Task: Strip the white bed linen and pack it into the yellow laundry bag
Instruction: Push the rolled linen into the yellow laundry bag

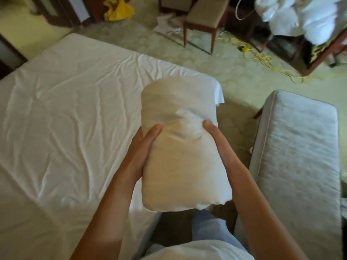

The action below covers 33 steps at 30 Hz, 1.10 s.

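I hold a white pillow in its case [180,147] upright in front of me, above the bed's near right corner. My left hand [139,151] grips its left side, thumb on the front and fingers hidden behind. My right hand [216,139] grips the right side the same way. The bed [65,109] on the left is covered by a creased white sheet. The yellow laundry bag [118,10] lies crumpled on the floor at the far end of the room, beyond the bed.
A second mattress or padded bench [300,156] stands to my right, with a narrow floor gap between. A wooden stool [204,19] stands ahead, yellow cord [262,59] trails over the carpet, and a heap of white bedding [300,17] lies at top right.
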### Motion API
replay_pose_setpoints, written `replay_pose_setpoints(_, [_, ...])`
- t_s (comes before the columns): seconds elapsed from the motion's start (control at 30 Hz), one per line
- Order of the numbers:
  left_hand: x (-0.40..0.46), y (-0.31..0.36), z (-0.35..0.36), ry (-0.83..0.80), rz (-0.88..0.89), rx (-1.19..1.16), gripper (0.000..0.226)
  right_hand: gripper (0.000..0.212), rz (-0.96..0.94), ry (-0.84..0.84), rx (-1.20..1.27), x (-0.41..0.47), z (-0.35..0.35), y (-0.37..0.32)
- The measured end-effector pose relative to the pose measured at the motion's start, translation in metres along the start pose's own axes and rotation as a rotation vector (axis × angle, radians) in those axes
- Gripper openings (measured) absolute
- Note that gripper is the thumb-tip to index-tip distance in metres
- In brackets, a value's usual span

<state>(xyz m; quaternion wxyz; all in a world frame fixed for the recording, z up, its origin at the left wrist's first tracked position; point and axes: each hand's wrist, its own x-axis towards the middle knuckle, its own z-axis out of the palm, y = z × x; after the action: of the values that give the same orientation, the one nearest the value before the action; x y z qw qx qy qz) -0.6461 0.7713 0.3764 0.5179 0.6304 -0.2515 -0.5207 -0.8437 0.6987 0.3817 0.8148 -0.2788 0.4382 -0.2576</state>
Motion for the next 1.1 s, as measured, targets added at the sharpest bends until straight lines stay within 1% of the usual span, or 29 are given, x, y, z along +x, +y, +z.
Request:
replay_pose_setpoints(0.07, [0.037, 0.010, 0.051, -0.046, -0.014, 0.015, 0.061, 0.060, -0.006, 0.031, 0.018, 0.015, -0.041, -0.038])
replay_pose_setpoints(0.2, [0.105, 0.029, 0.145, -0.113, -0.022, 0.034, 0.060, 0.050, -0.025, 0.058, 0.072, 0.044, -0.113, -0.116])
replay_pose_setpoints(0.33, [0.157, 0.050, 0.209, -0.151, -0.007, 0.066, 0.061, 0.056, -0.068, 0.078, 0.100, 0.074, -0.163, -0.179])
replay_pose_setpoints(0.4, [0.181, 0.061, 0.232, -0.179, 0.005, 0.070, 0.056, 0.051, -0.069, 0.080, 0.117, 0.089, -0.181, -0.206])
replay_pose_setpoints(0.5, [0.219, 0.077, 0.262, -0.198, 0.022, 0.081, 0.056, 0.044, -0.080, 0.084, 0.136, 0.117, -0.203, -0.245])
replay_pose_setpoints(0.6, [0.267, 0.092, 0.286, -0.206, 0.027, 0.043, 0.054, 0.050, -0.088, 0.087, 0.112, 0.153, -0.217, -0.285])
replay_pose_setpoints(0.63, [0.285, 0.096, 0.294, -0.212, 0.025, 0.024, 0.053, 0.050, -0.093, 0.092, 0.096, 0.166, -0.221, -0.300])
replay_pose_setpoints(0.8, [0.400, 0.122, 0.341, -0.262, 0.031, -0.039, 0.048, 0.038, -0.144, 0.134, 0.018, 0.246, -0.248, -0.384])
replay_pose_setpoints(0.87, [0.453, 0.143, 0.362, -0.268, 0.036, -0.047, 0.046, 0.033, -0.161, 0.149, 0.003, 0.283, -0.255, -0.427])
replay_pose_setpoints(0.93, [0.503, 0.167, 0.379, -0.256, 0.023, -0.049, 0.044, 0.032, -0.156, 0.157, -0.032, 0.319, -0.261, -0.469])
replay_pose_setpoints(1.03, [0.572, 0.204, 0.404, -0.241, 0.031, -0.052, 0.053, 0.033, -0.177, 0.137, -0.060, 0.369, -0.267, -0.531])
replay_pose_setpoints(1.1, [0.611, 0.223, 0.422, -0.240, 0.042, -0.066, 0.053, 0.033, -0.165, 0.141, -0.071, 0.402, -0.276, -0.567])
